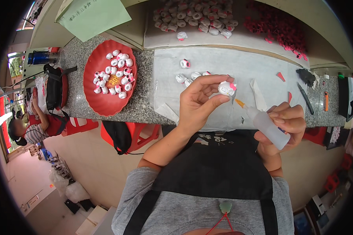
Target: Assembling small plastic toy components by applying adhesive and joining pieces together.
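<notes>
Between the thumb and fingers of my left hand [202, 98] is a small white cat-head figurine [226, 89] with a pink bow. My right hand [285, 123] grips a translucent squeeze bottle [267, 127], tilted so that its yellow nozzle points up at the figurine. A narrow gap seems to lie between the nozzle tip and the figurine. Under my hands, white paper [168, 62] covers the worktop. Several more figurines lie on it beyond my left hand, one of them [185, 63] standing apart with its pink part showing.
At left, a red scalloped tray [91, 98] holds several figurines. A shelf behind carries a heap of white figurines [192, 15] and a pile of pink pieces [276, 29]. A dark knife-like tool [306, 98] lies at right. Another person [35, 123] sits far left, near red stools [145, 137].
</notes>
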Motion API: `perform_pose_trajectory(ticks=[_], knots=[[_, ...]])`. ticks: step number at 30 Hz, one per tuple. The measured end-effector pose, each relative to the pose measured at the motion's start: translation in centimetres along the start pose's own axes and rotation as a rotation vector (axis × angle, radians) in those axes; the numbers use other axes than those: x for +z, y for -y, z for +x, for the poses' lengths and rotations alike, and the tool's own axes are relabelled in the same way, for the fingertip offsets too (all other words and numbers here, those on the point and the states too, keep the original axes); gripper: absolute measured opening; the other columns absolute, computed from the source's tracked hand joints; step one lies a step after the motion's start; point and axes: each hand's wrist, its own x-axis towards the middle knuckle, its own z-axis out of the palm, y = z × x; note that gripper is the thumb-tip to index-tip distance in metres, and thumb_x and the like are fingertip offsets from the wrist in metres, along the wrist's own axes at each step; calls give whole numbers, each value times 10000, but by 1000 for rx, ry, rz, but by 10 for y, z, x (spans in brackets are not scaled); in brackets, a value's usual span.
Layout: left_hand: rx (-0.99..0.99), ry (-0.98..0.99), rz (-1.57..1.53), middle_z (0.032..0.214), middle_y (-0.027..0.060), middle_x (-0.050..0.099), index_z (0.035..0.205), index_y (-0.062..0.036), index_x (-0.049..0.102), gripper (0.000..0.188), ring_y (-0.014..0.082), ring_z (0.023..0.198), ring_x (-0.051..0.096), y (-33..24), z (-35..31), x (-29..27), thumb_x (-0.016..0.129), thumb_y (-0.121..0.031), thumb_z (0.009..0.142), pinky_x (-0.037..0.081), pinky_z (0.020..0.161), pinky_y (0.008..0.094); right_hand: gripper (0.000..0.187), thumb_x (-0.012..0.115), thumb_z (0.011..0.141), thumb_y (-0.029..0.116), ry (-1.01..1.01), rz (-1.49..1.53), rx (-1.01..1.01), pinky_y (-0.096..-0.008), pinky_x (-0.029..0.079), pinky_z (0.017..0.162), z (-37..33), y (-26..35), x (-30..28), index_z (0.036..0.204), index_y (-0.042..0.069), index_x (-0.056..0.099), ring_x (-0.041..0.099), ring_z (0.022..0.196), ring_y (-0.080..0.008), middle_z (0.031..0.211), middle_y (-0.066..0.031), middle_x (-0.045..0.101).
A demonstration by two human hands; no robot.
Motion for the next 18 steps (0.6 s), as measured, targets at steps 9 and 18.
perform_pose_trajectory(ticks=[9, 18], knots=[[-19, 0, -15, 993, 176, 509, 1010, 31, 435, 345, 188, 921, 507, 0, 1, 0, 544, 65, 684, 393, 804, 274, 404, 751, 532, 149, -19, 1, -8, -204, 375, 487, -1, -2, 0, 775, 66, 440, 409, 563, -106, 740, -44, 417], [-33, 18, 27, 979, 165, 516, 1008, 25, 442, 340, 180, 914, 503, 1, 0, 0, 544, 67, 687, 397, 796, 274, 402, 747, 544, 159, -8, 12, -9, -208, 378, 486, -1, -2, 1, 778, 66, 434, 414, 568, -111, 736, -43, 413]])
